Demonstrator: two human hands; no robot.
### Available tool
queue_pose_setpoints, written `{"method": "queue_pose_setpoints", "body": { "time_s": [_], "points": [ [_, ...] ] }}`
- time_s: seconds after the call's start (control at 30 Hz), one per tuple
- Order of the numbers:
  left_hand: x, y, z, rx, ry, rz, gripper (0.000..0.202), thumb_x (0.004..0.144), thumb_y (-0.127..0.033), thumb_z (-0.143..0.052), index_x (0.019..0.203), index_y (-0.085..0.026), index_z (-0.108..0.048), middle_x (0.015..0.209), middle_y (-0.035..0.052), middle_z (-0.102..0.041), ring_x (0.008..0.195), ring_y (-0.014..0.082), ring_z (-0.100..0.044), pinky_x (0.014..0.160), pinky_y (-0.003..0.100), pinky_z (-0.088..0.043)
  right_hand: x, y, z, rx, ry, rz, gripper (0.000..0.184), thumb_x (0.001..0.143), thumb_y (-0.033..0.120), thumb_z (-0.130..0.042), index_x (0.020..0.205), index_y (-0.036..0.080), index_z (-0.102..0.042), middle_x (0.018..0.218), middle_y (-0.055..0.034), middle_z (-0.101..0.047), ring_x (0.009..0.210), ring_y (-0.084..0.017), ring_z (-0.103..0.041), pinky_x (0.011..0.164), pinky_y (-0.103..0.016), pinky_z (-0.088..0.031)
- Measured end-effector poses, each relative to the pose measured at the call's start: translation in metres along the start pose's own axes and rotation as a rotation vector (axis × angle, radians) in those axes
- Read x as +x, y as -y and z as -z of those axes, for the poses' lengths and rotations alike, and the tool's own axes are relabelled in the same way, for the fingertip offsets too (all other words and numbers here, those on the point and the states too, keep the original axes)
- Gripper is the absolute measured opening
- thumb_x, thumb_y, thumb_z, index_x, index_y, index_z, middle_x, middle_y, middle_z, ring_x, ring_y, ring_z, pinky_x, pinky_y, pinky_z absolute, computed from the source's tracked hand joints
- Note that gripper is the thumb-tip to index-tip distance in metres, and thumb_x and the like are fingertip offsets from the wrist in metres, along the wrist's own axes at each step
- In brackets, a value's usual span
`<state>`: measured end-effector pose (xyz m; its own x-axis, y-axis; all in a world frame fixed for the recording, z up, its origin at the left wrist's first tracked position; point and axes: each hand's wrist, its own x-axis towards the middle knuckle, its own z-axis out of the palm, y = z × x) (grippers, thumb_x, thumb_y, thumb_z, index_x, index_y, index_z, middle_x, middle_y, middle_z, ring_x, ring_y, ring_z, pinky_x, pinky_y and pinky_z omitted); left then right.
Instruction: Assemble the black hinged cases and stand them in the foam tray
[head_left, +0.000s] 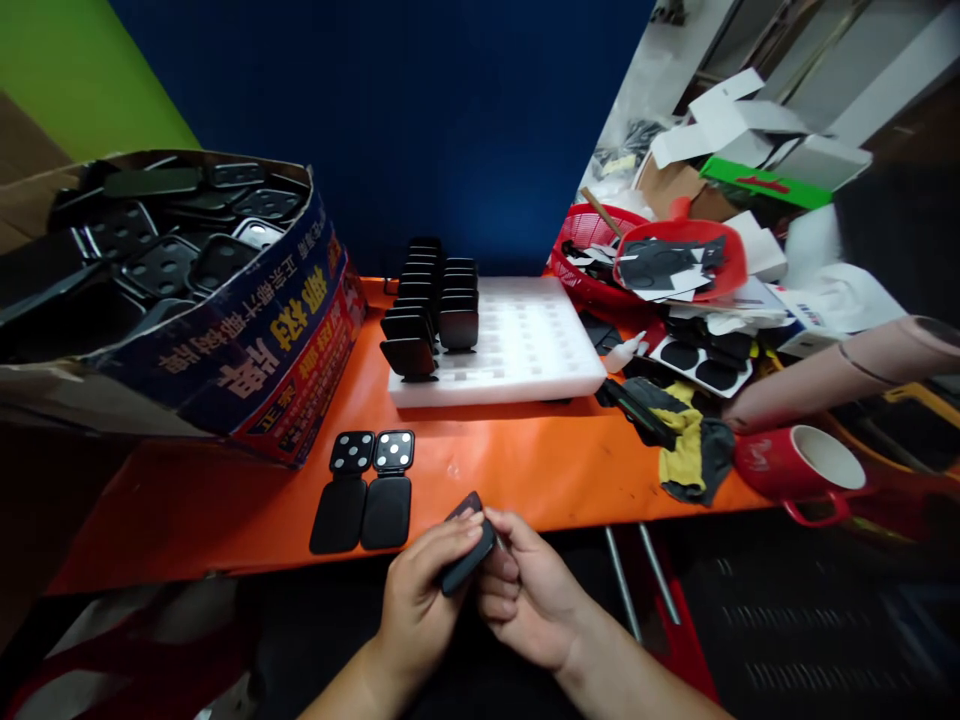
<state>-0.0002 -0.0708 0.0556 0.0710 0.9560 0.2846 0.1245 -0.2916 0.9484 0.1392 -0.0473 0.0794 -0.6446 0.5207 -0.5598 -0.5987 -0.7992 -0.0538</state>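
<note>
Both hands hold one small black flat part [469, 552] just in front of the orange table's near edge [525, 470]. My left hand [424, 595] pinches it from the left with the thumb on top. From the right, my right hand [525, 590] curls its fingers round the same piece. Two black hinged parts [365, 490] with white dots on their upper squares lie open side by side on the table, a little left of my hands. Further back, a white foam tray [525, 345] carries two rows of black parts [431, 305] standing upright in its slots.
A large cardboard box [247, 340] full of black parts sits on the left. At the right are red baskets [679, 260] with scraps, a yellow and black cloth [686, 445], a red mug [806, 465], a cardboard tube [847, 365] and white boxes [750, 130].
</note>
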Motion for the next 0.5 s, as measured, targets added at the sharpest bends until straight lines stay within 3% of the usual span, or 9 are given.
{"method": "queue_pose_setpoints", "body": {
  "time_s": [0.13, 0.23, 0.33, 0.43, 0.5],
  "points": [
    [0.022, -0.003, -0.001, -0.061, -0.209, 0.382, 0.020, 0.078, -0.029, -0.063, 0.095, -0.019, -0.066, 0.088, 0.0054, -0.070, 0.083, 0.0206, -0.066, 0.077, 0.030, -0.052, -0.005, 0.004, 0.000, -0.324, 0.027, 0.132, 0.028, 0.085, 0.045, -0.052, 0.080, 0.017, -0.053, 0.051, 0.0074, -0.039, 0.040, -0.004, -0.029, 0.040, -0.016, -0.025],
    [0.039, -0.005, 0.001, -0.215, -0.253, 0.585, 0.031, 0.071, -0.037, -0.069, 0.092, -0.016, -0.062, 0.079, 0.0032, -0.068, 0.074, 0.0191, -0.064, 0.068, 0.027, -0.050, -0.007, 0.013, 0.005, -0.783, -0.112, 0.464, 0.032, 0.086, 0.050, -0.048, 0.087, 0.018, -0.055, 0.065, 0.0030, -0.049, 0.050, -0.007, -0.040, 0.049, -0.020, -0.033],
    [0.048, -0.003, 0.002, -0.326, -0.213, 0.651, 0.035, 0.067, -0.038, -0.072, 0.092, -0.016, -0.062, 0.079, 0.0023, -0.067, 0.074, 0.0178, -0.063, 0.067, 0.026, -0.049, -0.005, 0.022, 0.011, -1.215, -0.296, 0.697, 0.028, 0.085, 0.046, -0.052, 0.090, 0.019, -0.058, 0.071, 0.0017, -0.052, 0.061, -0.010, -0.046, 0.058, -0.022, -0.035],
    [0.051, 0.006, 0.002, -0.323, -0.197, 0.653, 0.035, 0.068, -0.038, -0.071, 0.093, -0.014, -0.062, 0.087, 0.0055, -0.069, 0.082, 0.0201, -0.064, 0.075, 0.029, -0.049, 0.003, 0.024, 0.015, -1.515, -0.282, 0.632, 0.023, 0.084, 0.041, -0.054, 0.081, 0.019, -0.061, 0.066, 0.0017, -0.055, 0.060, -0.012, -0.047, 0.057, -0.023, -0.033],
    [0.051, 0.016, 0.004, -0.266, -0.182, 0.628, 0.041, 0.073, -0.038, -0.067, 0.105, -0.014, -0.060, 0.101, 0.0094, -0.068, 0.093, 0.0230, -0.063, 0.083, 0.033, -0.049, 0.012, 0.025, 0.015, -1.641, -0.254, 0.612, 0.025, 0.085, 0.038, -0.051, 0.072, 0.019, -0.060, 0.063, 0.0016, -0.055, 0.058, -0.011, -0.045, 0.055, -0.023, -0.031]
  ]
}}
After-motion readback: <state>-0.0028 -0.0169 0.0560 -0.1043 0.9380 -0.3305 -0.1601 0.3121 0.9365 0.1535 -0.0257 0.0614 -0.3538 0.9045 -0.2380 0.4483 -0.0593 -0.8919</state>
